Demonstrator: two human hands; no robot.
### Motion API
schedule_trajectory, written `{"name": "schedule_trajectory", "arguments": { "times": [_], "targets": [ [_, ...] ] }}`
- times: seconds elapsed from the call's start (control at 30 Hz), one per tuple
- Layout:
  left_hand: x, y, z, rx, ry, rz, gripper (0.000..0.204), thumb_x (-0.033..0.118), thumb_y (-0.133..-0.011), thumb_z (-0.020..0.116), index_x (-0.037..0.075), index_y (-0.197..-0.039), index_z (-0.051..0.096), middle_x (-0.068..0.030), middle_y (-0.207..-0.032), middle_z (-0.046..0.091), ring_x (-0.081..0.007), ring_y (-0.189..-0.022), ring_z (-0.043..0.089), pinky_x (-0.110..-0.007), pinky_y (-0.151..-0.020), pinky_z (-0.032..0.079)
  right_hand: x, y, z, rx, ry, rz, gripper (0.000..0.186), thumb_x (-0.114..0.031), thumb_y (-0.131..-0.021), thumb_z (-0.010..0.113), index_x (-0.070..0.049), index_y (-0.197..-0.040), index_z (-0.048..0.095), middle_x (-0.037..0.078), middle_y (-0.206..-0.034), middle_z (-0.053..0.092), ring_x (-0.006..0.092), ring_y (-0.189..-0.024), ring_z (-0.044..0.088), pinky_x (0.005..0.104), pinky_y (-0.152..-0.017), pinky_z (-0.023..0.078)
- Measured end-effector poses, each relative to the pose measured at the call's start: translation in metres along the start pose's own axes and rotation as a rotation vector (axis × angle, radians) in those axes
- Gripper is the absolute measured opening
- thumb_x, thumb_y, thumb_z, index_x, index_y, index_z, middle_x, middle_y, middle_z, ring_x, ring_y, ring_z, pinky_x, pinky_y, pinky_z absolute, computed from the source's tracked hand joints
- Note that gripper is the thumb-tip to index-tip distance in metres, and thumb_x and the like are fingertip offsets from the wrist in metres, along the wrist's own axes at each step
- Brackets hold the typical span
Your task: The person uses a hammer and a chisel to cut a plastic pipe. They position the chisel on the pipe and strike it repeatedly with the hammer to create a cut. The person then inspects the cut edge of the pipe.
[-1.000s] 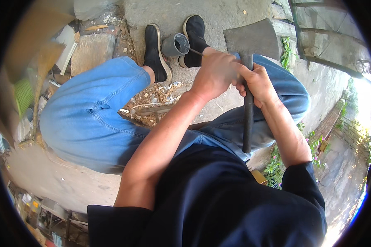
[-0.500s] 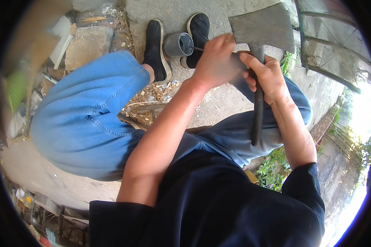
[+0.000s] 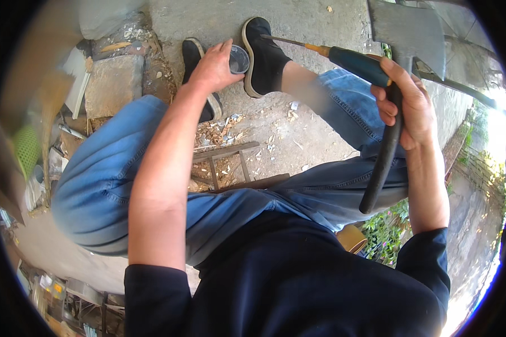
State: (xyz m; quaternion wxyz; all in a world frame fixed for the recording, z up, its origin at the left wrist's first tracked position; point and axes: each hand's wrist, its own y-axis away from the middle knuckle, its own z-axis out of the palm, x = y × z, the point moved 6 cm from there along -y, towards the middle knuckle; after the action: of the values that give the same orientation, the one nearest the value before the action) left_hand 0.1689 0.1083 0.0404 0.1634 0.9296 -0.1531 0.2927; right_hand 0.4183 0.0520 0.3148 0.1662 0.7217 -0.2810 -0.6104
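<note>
From my remote station I record bright daylight, strongest at the right rim, where glare burns out to white with blue-violet fringing. The ground [image 3: 298, 135] shows only soft shadows. The shirt [image 3: 303, 275] reads near black. The axe [image 3: 407, 36] is acceptably sharp. A hazy smear blurs the jeans [image 3: 343, 180] at the right cuff. I note brown blur upper left, fisheye bending and black vignetting.

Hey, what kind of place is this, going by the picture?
Probably an outdoor yard or patio used as an informal work spot: there's rough concrete ground, pale chips scattered near the feet, and leafy green plants along the right side.
</note>
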Motion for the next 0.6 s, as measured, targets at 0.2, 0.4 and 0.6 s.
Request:
{"name": "schedule_trajectory", "arguments": {
  "times": [0.2, 0.4, 0.6],
  "targets": [
    [-0.008, -0.023, -0.013, -0.202, -0.202, 0.166, 0.097, 0.037, -0.070, 0.086, -0.004, -0.147, 0.043, -0.0235, -0.142, 0.053, -0.0336, -0.138, 0.046, -0.045, -0.120, 0.029, -0.009, 0.004, -0.007, 0.045, 0.094, -0.085, 0.053, -0.036, -0.098, 0.064, 0.005, -0.131, 0.059, 0.003, -0.069, 0.055, 0.0037, -0.044, 0.042, 0.0184, -0.038, 0.036],
    [-0.002, -0.016, -0.017, -0.237, -0.373, 0.268, 0.099, 0.044, -0.073, 0.083, 0.002, -0.151, 0.039, -0.0147, -0.139, 0.057, -0.0275, -0.139, 0.045, -0.051, -0.124, 0.019, -0.006, 0.000, 0.012, -0.001, 0.197, -0.024, 0.044, -0.031, -0.094, 0.070, 0.004, -0.119, 0.067, 0.003, -0.067, 0.059, 0.0066, -0.044, 0.047, 0.0215, -0.040, 0.037],
    [-0.015, -0.002, -0.016, -0.064, -0.302, 0.178, 0.103, 0.046, -0.072, 0.084, 0.008, -0.155, 0.035, -0.0126, -0.142, 0.056, -0.0252, -0.142, 0.042, -0.052, -0.125, 0.015, -0.002, -0.037, 0.036, -0.107, 0.373, 0.038, 0.041, -0.032, -0.095, 0.068, 0.004, -0.114, 0.066, 0.003, -0.067, 0.058, 0.0055, -0.044, 0.046, 0.0204, -0.038, 0.036]
  ]
}}
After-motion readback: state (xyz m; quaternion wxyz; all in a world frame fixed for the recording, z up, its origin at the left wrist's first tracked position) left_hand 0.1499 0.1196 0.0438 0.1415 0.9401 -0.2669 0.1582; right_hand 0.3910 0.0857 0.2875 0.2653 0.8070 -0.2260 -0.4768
